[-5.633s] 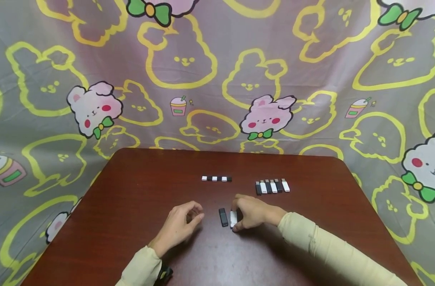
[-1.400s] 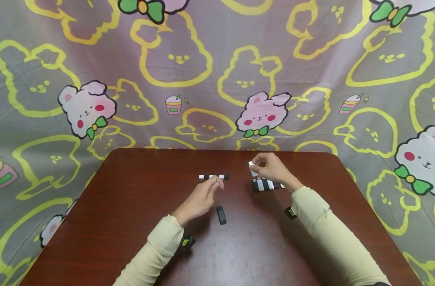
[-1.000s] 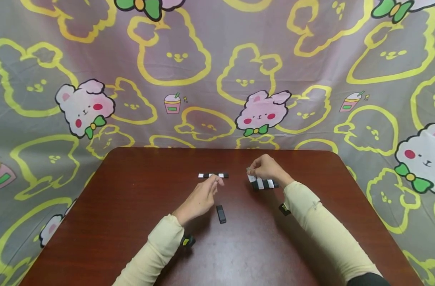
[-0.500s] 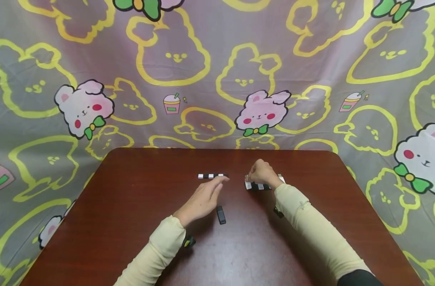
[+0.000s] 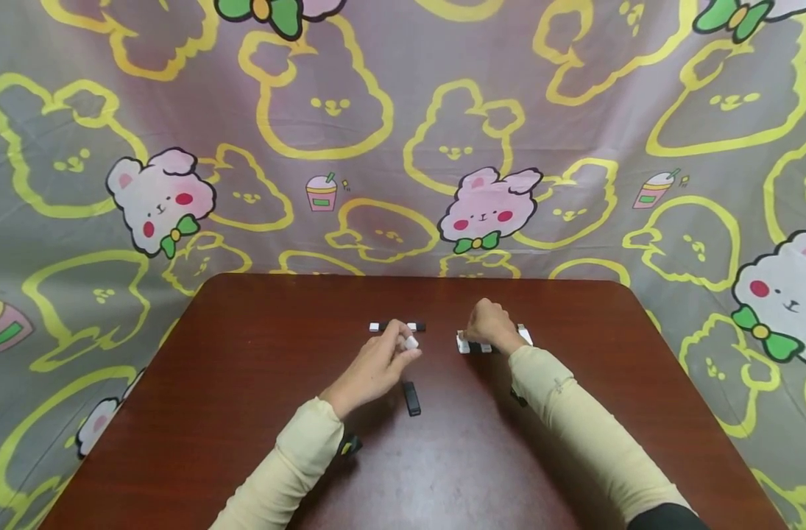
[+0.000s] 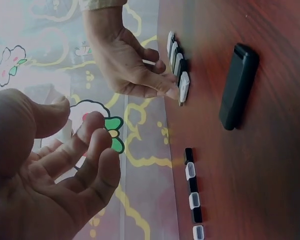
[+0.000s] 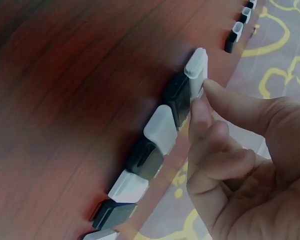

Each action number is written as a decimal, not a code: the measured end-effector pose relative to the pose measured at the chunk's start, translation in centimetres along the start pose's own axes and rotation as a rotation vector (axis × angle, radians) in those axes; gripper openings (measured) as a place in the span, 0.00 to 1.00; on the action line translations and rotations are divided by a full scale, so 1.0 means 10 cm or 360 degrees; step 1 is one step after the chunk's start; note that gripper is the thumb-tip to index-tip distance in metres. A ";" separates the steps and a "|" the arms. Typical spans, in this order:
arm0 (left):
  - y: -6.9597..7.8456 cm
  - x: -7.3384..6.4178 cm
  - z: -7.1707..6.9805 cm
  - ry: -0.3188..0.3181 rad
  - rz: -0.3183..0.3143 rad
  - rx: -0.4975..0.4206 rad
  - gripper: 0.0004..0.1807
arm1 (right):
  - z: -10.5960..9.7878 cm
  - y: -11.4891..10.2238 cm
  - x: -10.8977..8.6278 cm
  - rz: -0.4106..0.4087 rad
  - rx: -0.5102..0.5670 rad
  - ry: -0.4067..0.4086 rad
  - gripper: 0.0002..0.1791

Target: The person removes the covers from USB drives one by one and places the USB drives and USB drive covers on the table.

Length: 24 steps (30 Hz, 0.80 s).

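My left hand (image 5: 369,368) is raised over the middle of the table, a small white cap (image 5: 411,342) pinched between thumb and fingers. At the left end of a row of alternating black and white USB sticks, my right hand (image 5: 494,325) pinches a white USB stick (image 7: 197,70). That stick stands side by side with a black USB stick (image 7: 177,100), its metal plug end toward the back. Closer to me, a capped black USB stick (image 5: 412,398) lies by itself, below my left hand in the head view.
A short line of black and white caps (image 6: 192,185) lies left of the stick row, partly covered by my left hand in the head view. The brown table (image 5: 257,383) ends at a patterned curtain (image 5: 376,88) behind.
The white stick has gone from the middle of the table to the left end of the row with my right hand. My left hand has moved forward and turned, bringing the white cap into sight.
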<state>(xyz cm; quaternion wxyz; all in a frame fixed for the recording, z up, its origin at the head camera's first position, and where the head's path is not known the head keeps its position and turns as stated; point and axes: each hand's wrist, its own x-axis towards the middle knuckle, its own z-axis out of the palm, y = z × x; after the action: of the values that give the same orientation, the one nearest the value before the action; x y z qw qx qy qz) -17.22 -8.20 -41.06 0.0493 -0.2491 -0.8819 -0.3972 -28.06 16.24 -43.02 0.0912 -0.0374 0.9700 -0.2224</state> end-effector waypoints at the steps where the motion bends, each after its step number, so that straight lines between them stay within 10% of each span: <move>1: 0.00 0.02 0.00 0.0016 0.0010 0.0007 0.12 | 0.00 0.01 0.00 0.0010 0.0000 0.0001 0.15; 12: -0.07 0.33 -0.01 0.0046 -0.0011 0.0074 0.11 | -0.02 0.02 -0.06 0.0010 0.0087 0.0008 0.25; 24: -0.16 0.71 0.10 -0.0035 -0.0101 0.0167 0.09 | -0.52 -0.16 -0.48 -0.0195 0.0370 0.0219 0.23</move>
<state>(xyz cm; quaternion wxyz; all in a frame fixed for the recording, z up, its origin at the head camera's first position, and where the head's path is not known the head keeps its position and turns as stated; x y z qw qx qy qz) -24.04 -5.59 -40.82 0.0399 -0.2226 -0.9094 -0.3490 -24.27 17.55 -36.92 0.0144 -0.0702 0.9375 -0.3405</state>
